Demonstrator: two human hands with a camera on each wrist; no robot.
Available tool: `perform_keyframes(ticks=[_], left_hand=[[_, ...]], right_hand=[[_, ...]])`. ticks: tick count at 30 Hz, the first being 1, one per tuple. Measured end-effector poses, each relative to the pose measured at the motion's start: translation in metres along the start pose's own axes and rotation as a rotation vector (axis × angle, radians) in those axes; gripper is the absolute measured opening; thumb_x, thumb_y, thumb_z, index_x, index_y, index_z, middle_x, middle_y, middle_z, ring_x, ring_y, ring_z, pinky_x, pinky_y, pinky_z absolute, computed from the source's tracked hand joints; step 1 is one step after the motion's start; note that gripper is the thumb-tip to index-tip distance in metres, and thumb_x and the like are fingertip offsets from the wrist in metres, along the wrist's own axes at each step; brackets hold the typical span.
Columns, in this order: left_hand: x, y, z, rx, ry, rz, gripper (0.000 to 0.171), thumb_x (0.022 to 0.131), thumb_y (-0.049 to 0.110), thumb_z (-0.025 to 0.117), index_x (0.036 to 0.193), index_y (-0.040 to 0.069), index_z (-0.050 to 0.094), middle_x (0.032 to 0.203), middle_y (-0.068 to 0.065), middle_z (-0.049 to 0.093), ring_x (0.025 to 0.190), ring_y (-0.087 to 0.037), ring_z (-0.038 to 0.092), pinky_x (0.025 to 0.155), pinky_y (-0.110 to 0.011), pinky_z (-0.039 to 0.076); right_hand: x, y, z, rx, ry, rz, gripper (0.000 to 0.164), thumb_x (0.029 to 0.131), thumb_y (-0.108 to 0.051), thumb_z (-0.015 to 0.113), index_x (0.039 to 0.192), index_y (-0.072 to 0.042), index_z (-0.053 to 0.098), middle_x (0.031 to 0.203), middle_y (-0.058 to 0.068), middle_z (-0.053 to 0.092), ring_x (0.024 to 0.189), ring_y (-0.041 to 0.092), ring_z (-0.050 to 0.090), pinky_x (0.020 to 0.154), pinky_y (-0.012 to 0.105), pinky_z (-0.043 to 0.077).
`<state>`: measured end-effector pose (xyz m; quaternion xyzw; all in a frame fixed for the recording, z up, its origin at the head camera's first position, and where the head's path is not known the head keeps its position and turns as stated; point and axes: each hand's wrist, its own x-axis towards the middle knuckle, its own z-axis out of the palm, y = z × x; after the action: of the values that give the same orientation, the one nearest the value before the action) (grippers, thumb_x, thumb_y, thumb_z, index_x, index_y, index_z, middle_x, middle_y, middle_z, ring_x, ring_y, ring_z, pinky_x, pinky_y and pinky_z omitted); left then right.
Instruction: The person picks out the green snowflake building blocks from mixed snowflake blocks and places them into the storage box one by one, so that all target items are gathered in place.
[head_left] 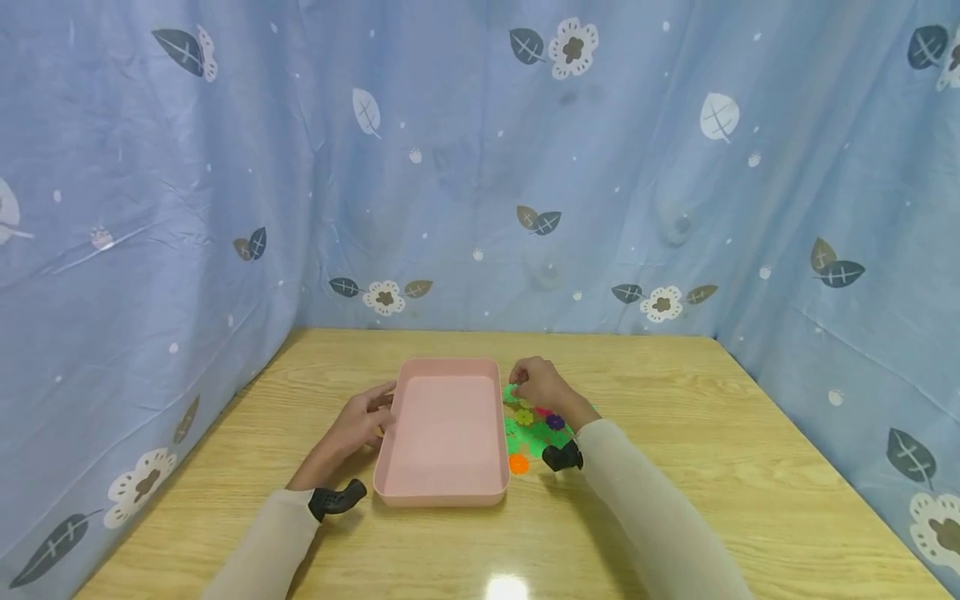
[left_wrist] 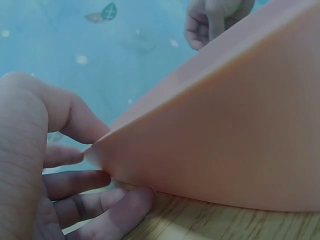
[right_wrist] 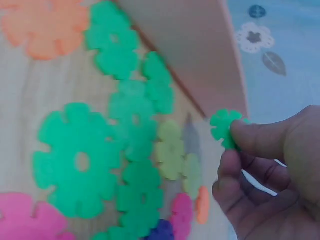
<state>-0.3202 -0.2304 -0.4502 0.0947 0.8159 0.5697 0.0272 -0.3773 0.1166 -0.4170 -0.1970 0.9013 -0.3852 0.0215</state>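
Left hand (head_left: pixel 363 422), fingers spread, touches the pink tray (head_left: pixel 450 433); right hand (head_left: pixel 545 385) pinches 1 green flower (right_wrist: pixel 222 126), nearer the table's (head_left: pixel 690 400) far edge.

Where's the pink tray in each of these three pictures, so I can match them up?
Head: the pink tray, low, just left of middle.
Left wrist: the pink tray, its wall filling most of the right side.
Right wrist: the pink tray, sloping from top centre down rightward.
Shared landmark: the right hand, visible in all three.
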Motion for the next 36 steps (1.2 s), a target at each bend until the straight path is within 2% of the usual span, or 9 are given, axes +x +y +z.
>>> perform_keyframes(ticks=[1,2,6,10,15,23,26,30,36], left_hand=[[0.000,0.000,0.001,0.000,0.002,-0.001,0.070,0.090,0.003,0.054,0.157,0.003,0.034,0.148,-0.030,0.048,0.092,-0.025,0.067,0.060,-0.039,0.061],[0.000,0.000,0.001,0.002,0.001,-0.001,0.070,0.090,0.002,0.054,0.157,0.003,0.035,0.148,-0.030,0.048,0.093,-0.026,0.068,0.060,-0.039,0.061],[-0.001,0.001,0.003,0.018,0.002,0.003,0.071,0.089,0.002,0.053,0.157,0.004,0.036,0.147,-0.028,0.050,0.099,-0.028,0.067,0.060,-0.039,0.061],[-0.003,0.004,0.003,0.029,-0.003,0.016,0.071,0.087,0.002,0.054,0.156,0.003,0.037,0.146,-0.028,0.051,0.100,-0.029,0.067,0.058,-0.038,0.060],[-0.007,0.004,0.002,0.038,0.003,0.031,0.072,0.087,0.002,0.053,0.156,0.003,0.037,0.147,-0.027,0.050,0.095,-0.027,0.067,0.056,-0.037,0.059],[-0.009,0.000,0.006,0.042,0.010,0.048,0.069,0.091,0.003,0.052,0.157,0.006,0.036,0.147,-0.024,0.052,0.092,-0.024,0.069,0.056,-0.038,0.060],[-0.010,-0.001,0.006,0.031,0.027,0.050,0.065,0.093,0.004,0.051,0.157,0.006,0.038,0.144,-0.025,0.054,0.085,-0.025,0.069,0.056,-0.038,0.060],[-0.007,-0.005,0.006,-0.012,0.049,0.062,0.056,0.098,0.006,0.051,0.154,0.006,0.044,0.141,-0.028,0.056,0.078,-0.025,0.068,0.056,-0.037,0.060],[-0.006,-0.005,0.007,-0.042,0.055,0.071,0.055,0.099,0.006,0.053,0.153,0.006,0.045,0.141,-0.029,0.055,0.083,-0.025,0.069,0.058,-0.036,0.061]], right_hand=[[0.000,0.000,-0.002,0.037,0.010,0.005,0.006,0.091,0.003,0.068,0.096,0.000,0.065,0.085,0.007,0.062,0.073,0.020,0.054,0.069,0.035,0.052],[0.000,-0.001,-0.003,0.060,0.020,0.004,0.006,0.091,0.002,0.067,0.097,0.001,0.065,0.083,0.008,0.062,0.070,0.021,0.053,0.065,0.033,0.051],[0.001,-0.006,-0.006,0.115,0.045,-0.011,0.006,0.094,0.002,0.063,0.099,0.002,0.065,0.081,0.010,0.064,0.066,0.031,0.060,0.055,0.027,0.048],[0.002,-0.017,-0.005,0.122,0.058,-0.022,0.006,0.095,0.001,0.062,0.099,0.002,0.066,0.084,0.009,0.065,0.074,0.039,0.066,0.055,0.027,0.050],[0.005,-0.034,0.002,0.115,0.059,-0.059,0.006,0.096,0.000,0.062,0.099,0.002,0.066,0.084,0.009,0.066,0.076,0.036,0.067,0.056,0.027,0.051],[0.016,-0.052,0.026,0.157,-0.007,-0.039,0.008,0.094,0.003,0.059,0.096,0.000,0.066,0.082,0.010,0.065,0.077,0.041,0.067,0.052,0.024,0.048],[0.022,-0.060,0.037,0.153,-0.039,-0.052,0.009,0.094,0.003,0.058,0.095,-0.001,0.066,0.081,0.011,0.066,0.076,0.040,0.067,0.052,0.024,0.047],[0.029,-0.070,0.049,0.115,-0.076,-0.051,0.011,0.093,0.000,0.058,0.092,-0.005,0.068,0.082,0.007,0.067,0.072,0.031,0.067,0.057,0.025,0.050],[0.039,-0.082,0.065,0.124,-0.157,-0.003,0.012,0.091,0.000,0.060,0.089,-0.004,0.070,0.072,0.007,0.065,0.055,0.017,0.055,0.053,0.025,0.047]])
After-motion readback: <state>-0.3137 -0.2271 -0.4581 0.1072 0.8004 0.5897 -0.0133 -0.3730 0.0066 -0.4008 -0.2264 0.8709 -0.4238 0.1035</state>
